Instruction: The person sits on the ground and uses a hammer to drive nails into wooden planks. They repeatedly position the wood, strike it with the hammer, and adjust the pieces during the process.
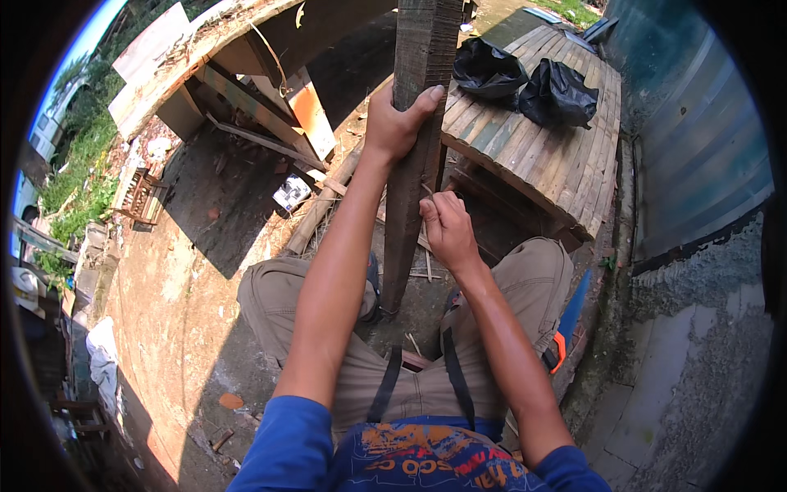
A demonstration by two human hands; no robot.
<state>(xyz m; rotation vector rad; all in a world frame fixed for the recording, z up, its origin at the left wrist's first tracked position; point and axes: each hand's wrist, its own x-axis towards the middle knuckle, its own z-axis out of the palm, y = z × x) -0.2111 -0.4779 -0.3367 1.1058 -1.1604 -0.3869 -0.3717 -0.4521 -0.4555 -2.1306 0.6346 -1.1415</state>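
Observation:
A thick, dark wooden post (pixel 407 238) stands nearly upright between my legs, its lower end near the ground by my feet. My left hand (pixel 399 121) wraps round its upper part, the thumb lying across the near face. Lower down, my right hand (pixel 448 223) is closed in a fist against the post's right side. A thin, pale sliver (pixel 427 189) sticks out by its thumb and forefinger; the rest of what those fingers hold is hidden.
A bamboo-slat bench (pixel 525 152) with black plastic bags (pixel 560 93) stands ahead right. A blue-bladed handsaw with an orange handle (pixel 559 351) lies beside my right knee. Far left are a rough wooden table (pixel 176 74) and a small wooden chair (pixel 141 197). A wall (pixel 697 369) rises at right.

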